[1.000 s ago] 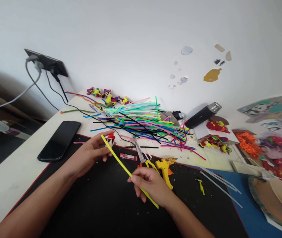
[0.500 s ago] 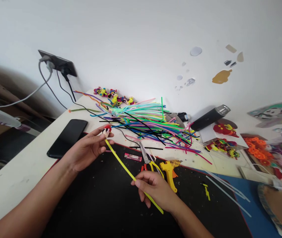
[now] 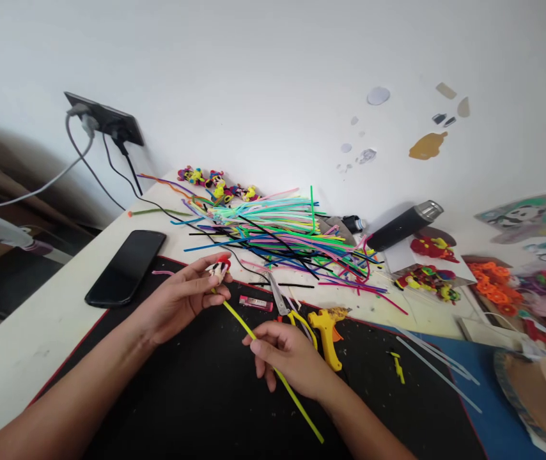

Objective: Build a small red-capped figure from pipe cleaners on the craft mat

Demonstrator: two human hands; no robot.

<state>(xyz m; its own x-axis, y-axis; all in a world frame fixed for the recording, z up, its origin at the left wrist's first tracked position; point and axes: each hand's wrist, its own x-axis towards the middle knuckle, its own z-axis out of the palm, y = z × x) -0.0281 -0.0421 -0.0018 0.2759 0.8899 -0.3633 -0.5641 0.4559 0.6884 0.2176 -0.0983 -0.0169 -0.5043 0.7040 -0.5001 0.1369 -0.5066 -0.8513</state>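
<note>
My left hand [image 3: 181,300] pinches a small red-and-white figure [image 3: 219,268] over the black mat [image 3: 181,396]. Its fingers are closed round the figure and the top end of a yellow pipe cleaner [image 3: 273,370]. My right hand [image 3: 287,354] grips the same pipe cleaner near its middle between thumb and fingers. The pipe cleaner slants from the left hand down to the right, and its free end sticks out past my right wrist.
A heap of coloured pipe cleaners [image 3: 282,236] lies behind the mat. Scissors [image 3: 282,303], a yellow glue gun [image 3: 325,326] and a pink stick [image 3: 256,303] lie near my right hand. A black phone [image 3: 126,268] lies left; a dark bottle [image 3: 405,225] and craft pieces right.
My left hand turned the small figure and came back towards me. The pipe cleaner slid through my right hand, so more of it hangs below the wrist.
</note>
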